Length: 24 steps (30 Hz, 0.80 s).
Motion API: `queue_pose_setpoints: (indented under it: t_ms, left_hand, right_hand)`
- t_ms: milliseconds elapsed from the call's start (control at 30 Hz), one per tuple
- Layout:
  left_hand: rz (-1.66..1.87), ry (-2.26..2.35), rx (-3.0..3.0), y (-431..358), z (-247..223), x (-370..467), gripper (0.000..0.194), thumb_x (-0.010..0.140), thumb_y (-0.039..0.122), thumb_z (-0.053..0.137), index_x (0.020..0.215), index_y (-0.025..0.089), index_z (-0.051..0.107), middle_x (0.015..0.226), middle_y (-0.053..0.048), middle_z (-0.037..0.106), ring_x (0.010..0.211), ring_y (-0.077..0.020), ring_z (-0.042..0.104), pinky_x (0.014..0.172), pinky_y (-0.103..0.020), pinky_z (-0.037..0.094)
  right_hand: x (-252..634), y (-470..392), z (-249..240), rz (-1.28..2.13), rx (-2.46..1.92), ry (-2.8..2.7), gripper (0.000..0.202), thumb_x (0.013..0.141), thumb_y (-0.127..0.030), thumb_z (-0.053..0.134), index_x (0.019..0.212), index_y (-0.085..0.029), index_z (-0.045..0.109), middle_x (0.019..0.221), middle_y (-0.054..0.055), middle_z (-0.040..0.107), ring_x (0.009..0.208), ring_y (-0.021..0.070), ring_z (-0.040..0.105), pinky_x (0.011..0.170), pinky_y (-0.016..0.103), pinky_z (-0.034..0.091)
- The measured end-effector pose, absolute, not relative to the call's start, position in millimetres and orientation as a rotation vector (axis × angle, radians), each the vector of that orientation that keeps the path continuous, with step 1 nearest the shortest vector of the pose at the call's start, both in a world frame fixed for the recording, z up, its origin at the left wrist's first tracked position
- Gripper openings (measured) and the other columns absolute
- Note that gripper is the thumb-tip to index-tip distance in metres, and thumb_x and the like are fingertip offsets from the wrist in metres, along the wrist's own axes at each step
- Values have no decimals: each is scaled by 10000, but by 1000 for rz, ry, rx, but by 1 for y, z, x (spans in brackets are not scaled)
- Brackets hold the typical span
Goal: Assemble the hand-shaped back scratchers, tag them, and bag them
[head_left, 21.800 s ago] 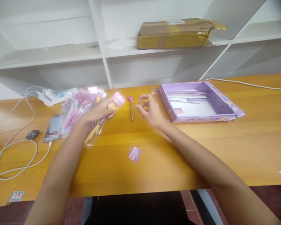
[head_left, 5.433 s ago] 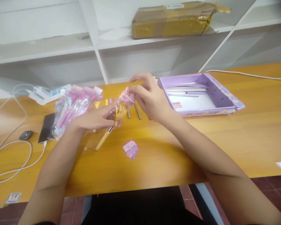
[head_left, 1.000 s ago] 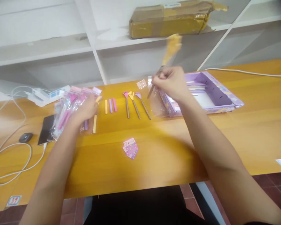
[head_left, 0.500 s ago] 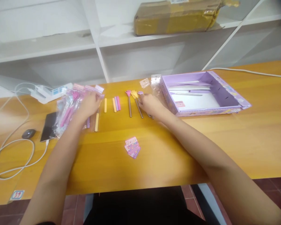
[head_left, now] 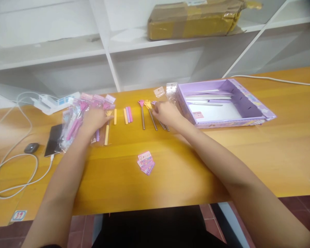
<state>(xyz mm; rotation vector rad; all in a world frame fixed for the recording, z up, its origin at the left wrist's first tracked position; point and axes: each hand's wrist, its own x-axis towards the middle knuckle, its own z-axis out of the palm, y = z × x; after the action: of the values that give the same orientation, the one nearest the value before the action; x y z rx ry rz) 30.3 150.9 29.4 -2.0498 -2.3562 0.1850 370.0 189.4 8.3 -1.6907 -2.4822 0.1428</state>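
My left hand (head_left: pixel 96 119) lies over the pile of bagged back scratchers (head_left: pixel 73 127), its thumb held apart and the other fingers partly hidden; nothing shows in its grasp. Beside it is a yellow back scratcher (head_left: pixel 106 134) in a clear bag. My right hand (head_left: pixel 167 113) has its fingers closed at the head of a purple back scratcher (head_left: pixel 154 102), and metal rods show below the palm. Left of that hand lie a yellow-headed scratcher (head_left: pixel 152 117) and a pink-headed one (head_left: pixel 142 115). Between my hands are loose handles (head_left: pixel 128 115), yellow, purple and pink, and a single yellow handle (head_left: pixel 115 117).
A purple tray box (head_left: pixel 253 103) with cards and a rod stands right. Clear packets (head_left: pixel 172 90) lie beside it. Small printed cards (head_left: pixel 146 162) are fanned near the front. A phone (head_left: pixel 53 139), mouse (head_left: pixel 31 148), power strip (head_left: pixel 54 103) and cables occupy the left.
My left hand has drawn back slightly left and down, uncovering the yellow scratcher's head and a pink one. My right hand has barely shifted at the purple scratcher.
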Motion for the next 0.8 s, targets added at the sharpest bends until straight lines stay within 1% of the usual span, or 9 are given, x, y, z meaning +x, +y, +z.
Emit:
queue_pose_setpoints:
  t_ms: [100, 200, 333, 433, 500, 567, 667, 733, 800]
  left_hand:
    - [370, -2423, -1994, 151, 33, 33, 570, 1000, 681, 567, 895, 162, 779, 1081, -245, 779, 1063, -463, 748, 885, -510, 565]
    - [381, -2452, -1988, 152, 33, 32, 408, 947, 565, 652, 839, 189, 765, 1002, -219, 792, 1020, -436, 759, 849, -479, 576]
    - [245, -2539, -2075, 150, 36, 29, 287, 855, 480, 718, 702, 240, 685, 701, -128, 692, 842, -378, 739, 771, -458, 553]
    - [38, -2538, -2213, 147, 42, 33, 304, 837, 457, 723, 646, 258, 594, 646, -87, 616, 733, -331, 684, 726, -463, 517]
    - [-60, -2498, -2331, 141, 50, 42, 256, 831, 424, 721, 686, 255, 595, 676, -73, 610, 712, -304, 658, 700, -452, 506]
    - [-143, -2421, -2583, 132, 60, 54, 174, 858, 408, 694, 804, 246, 658, 763, -69, 645, 744, -279, 663, 693, -422, 516]
    - [-278, -2177, -3066, 114, 77, 75, 241, 948, 429, 621, 1081, 247, 708, 1005, -81, 720, 879, -253, 694, 765, -383, 563]
    - [-315, -2008, -3248, 101, 87, 86, 309, 1003, 471, 592, 1185, 240, 685, 1127, -100, 729, 966, -253, 697, 833, -376, 580]
    - [-410, -1908, -3285, 91, 95, 94, 359, 1028, 518, 606, 1233, 231, 671, 1128, -107, 742, 959, -244, 699, 840, -360, 580]
  right_hand:
    - [369, 188, 9, 157, -1693, -2490, 307, 1103, -330, 509, 1157, -163, 761, 1119, 191, 814, 956, 306, 754, 747, 343, 461]
    - [368, 187, 11, 177, -1696, -2489, 280, 1086, -313, 531, 1141, -163, 761, 1093, 184, 814, 933, 296, 741, 736, 339, 446]
    - [369, 184, 19, 246, -1663, -2455, 234, 1072, -286, 547, 1059, -172, 750, 1041, 162, 808, 902, 277, 718, 725, 336, 421]
    - [368, 180, 25, 324, -1571, -2392, 190, 1067, -263, 569, 974, -183, 713, 983, 134, 791, 869, 255, 695, 739, 341, 424]
    - [366, 175, 30, 418, -1445, -2311, 163, 1079, -290, 595, 987, -186, 680, 990, 117, 782, 860, 239, 684, 759, 343, 446]
    - [363, 168, 35, 543, -1262, -2233, 158, 1094, -340, 621, 1105, -185, 649, 1120, 119, 778, 869, 216, 685, 798, 345, 484]
    - [357, 153, 45, 677, -1041, -2170, 378, 1078, -373, 679, 1378, -193, 536, 1376, 144, 713, 871, 189, 694, 858, 355, 539]
    - [355, 143, 52, 708, -1001, -2161, 554, 1049, -387, 728, 1496, -206, 454, 1422, 150, 688, 878, 197, 706, 870, 367, 562]
    - [353, 135, 58, 708, -1017, -2158, 638, 1036, -402, 744, 1552, -221, 416, 1398, 145, 693, 917, 224, 723, 851, 372, 577]
